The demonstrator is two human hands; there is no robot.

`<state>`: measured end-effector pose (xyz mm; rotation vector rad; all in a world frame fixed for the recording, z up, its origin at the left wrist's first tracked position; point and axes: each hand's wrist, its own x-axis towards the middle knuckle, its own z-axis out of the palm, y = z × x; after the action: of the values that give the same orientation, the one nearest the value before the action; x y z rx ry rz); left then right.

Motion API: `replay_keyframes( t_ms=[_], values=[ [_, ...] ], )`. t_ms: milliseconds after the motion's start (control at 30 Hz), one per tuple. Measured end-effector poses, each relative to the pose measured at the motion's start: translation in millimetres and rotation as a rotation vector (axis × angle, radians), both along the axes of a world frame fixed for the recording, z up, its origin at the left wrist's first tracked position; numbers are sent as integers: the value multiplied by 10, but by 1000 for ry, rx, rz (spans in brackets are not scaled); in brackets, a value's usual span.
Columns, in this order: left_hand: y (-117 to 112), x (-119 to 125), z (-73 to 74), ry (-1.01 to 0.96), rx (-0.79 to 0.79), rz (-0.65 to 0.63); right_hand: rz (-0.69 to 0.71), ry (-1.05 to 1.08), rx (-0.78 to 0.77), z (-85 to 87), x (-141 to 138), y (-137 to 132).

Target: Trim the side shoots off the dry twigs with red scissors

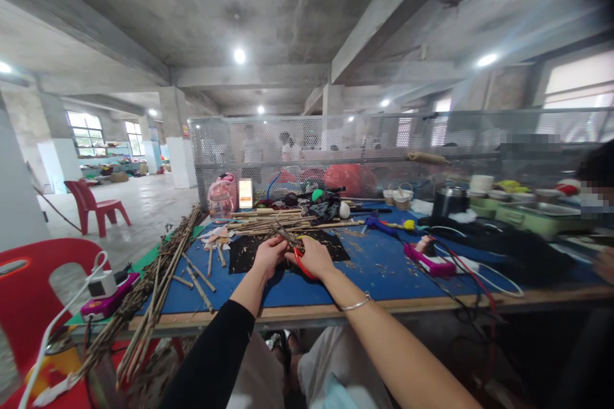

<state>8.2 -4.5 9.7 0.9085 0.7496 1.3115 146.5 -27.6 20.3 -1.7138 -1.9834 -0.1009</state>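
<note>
My right hand (314,258) is wrapped around a pair of red-handled shears (303,263), whose metal blades point up and to the left. Close beside the blades, my left hand (269,255) is closed with its fingertips pinched together. What it pinches is too small to make out, though thin brown bits show just beyond the fingers. Both hands are over a black cloth (242,254) scattered with plant scraps. Behind them lies a pile of thin brown sticks (259,225). Several short cut sticks (199,287) are spread on the blue tabletop to the left.
Long branches (160,281) overhang the table's left front edge near a purple power strip (110,297). Another purple power strip (430,261) with cables sits at right, near a dark thermos (449,203). A lit phone (245,193) stands at the back. Someone sits far right.
</note>
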Motion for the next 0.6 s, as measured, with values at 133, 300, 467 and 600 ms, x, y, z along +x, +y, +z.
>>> replay_keyframes(
  t_ms=[133, 300, 467, 600],
  values=[
    [-4, 3, 5, 22, 7, -9, -3, 13, -58, 9, -3, -14],
    [33, -2, -34, 80, 59, 28, -5, 44, -91, 0, 4, -7],
    [98, -12, -111, 322, 201, 143, -18, 37, -90, -27, 14, 37],
    [102, -11, -105, 283, 189, 147, -42, 7, -99, -30, 20, 40]
  ],
)
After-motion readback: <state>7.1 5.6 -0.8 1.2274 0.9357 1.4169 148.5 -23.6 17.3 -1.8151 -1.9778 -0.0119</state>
